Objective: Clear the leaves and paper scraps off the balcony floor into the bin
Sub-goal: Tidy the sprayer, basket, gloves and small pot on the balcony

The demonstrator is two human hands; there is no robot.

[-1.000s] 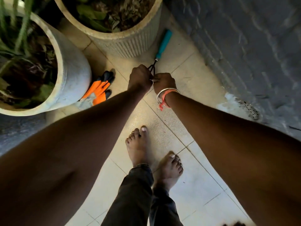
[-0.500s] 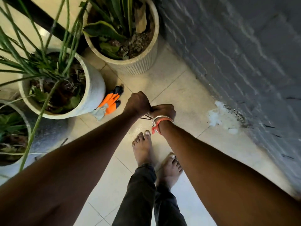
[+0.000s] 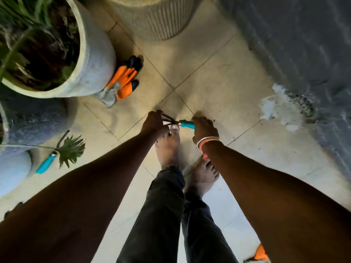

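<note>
A grey wall (image 3: 294,35) runs down the right of the tiled floor (image 3: 218,76), with a ribbed pot (image 3: 157,19) at the top and a planted pot (image 3: 95,59) on the left. Orange gloves (image 3: 123,80) lie just beside the planted pot.

The person stands barefoot, arms stretched down, holding a small rake (image 3: 185,123) crosswise above the toes. The right hand (image 3: 204,128) is curled round its teal handle, and the left hand (image 3: 153,123) is closed on the dark tines.

Clearing looks barely begun. A white patch (image 3: 279,109) flecked with dark bits sits at the foot of the wall – whether paper or flaked paint cannot be told. A few specks dot the tiles near it. The bin is out of view, so nothing shows as binned. A green leaf (image 3: 71,149) at the left seems to hang from a stem rather than lie loose.

A second ago the rake pointed away towards the ribbed pot with both hands bunched at its tines. Now it is turned sideways – the hands apart, one at each end. The view has swung too, and a second teal-handled tool (image 3: 45,164) now shows on the floor at the left.
</note>
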